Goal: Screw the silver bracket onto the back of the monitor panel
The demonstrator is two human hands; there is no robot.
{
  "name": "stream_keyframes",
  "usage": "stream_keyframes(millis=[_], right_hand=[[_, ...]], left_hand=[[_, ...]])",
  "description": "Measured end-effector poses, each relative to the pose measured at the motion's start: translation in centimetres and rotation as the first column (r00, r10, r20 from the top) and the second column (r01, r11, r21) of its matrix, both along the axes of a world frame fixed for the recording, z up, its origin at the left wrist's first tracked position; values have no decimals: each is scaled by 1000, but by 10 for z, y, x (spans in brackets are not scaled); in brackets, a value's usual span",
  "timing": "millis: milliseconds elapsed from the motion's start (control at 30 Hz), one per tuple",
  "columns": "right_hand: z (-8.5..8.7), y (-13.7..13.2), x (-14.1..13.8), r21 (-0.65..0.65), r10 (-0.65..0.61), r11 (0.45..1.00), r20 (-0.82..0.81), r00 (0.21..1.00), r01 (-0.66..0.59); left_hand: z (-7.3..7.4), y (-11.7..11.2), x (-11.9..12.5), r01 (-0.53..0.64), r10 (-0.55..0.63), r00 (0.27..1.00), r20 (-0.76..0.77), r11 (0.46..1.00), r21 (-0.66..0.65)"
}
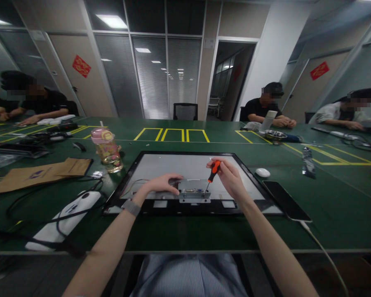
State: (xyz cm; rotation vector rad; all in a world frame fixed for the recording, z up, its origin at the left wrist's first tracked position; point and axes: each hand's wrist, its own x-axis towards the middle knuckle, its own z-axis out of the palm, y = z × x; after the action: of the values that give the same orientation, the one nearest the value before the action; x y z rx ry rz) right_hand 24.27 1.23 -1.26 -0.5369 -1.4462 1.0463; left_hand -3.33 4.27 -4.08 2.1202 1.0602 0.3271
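A flat monitor panel [225, 205] with a black frame and a pale back lies on the green table in front of me. Near its front edge stands a small metal bracket [194, 199] with video ports along its face. My left hand [165, 182] rests at the bracket's left end, thumb and fingers apart around its corner. In my right hand [230, 175] is a red and black screwdriver [215, 168], tilted, its shaft pointing down to the right end of the bracket. Whether the tip sits in a screw is too small to tell.
On the left are a white power strip [71, 212] with black cables, a brown paper envelope [34, 175] and a pink-lidded drink bottle [106, 150]. A phone [286, 200] on a cable and a white mouse [262, 172] lie right. Several people sit across the table.
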Motion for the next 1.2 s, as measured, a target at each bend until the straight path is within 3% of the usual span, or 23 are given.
stream_keyframes(millis=[167,333,567,767,1000,1200], right_hand=[[-4,1,1,48,-79,996,141,987,73],[-4,0,1,130,-218,970,109,970,203],[0,-2,-2,-5,-29,1000,22,999,30],[-4,2,-2,38,-107,994,17,994,106],[-2,-1,-1,-36,20,999,-25,1000,-20],[-4,1,0,-21,-18,1000,-33,999,18]], left_hand=[[-1,2,0,-5,5,1000,11,1000,-17],[-3,2,-1,6,-6,1000,23,1000,-9],[-3,2,-1,9,-9,1000,25,1000,-8],[-4,3,-1,0,0,1000,18,1000,-4],[0,0,1,1,0,1000,29,1000,-5],[-1,2,0,3,-3,1000,23,1000,-7]])
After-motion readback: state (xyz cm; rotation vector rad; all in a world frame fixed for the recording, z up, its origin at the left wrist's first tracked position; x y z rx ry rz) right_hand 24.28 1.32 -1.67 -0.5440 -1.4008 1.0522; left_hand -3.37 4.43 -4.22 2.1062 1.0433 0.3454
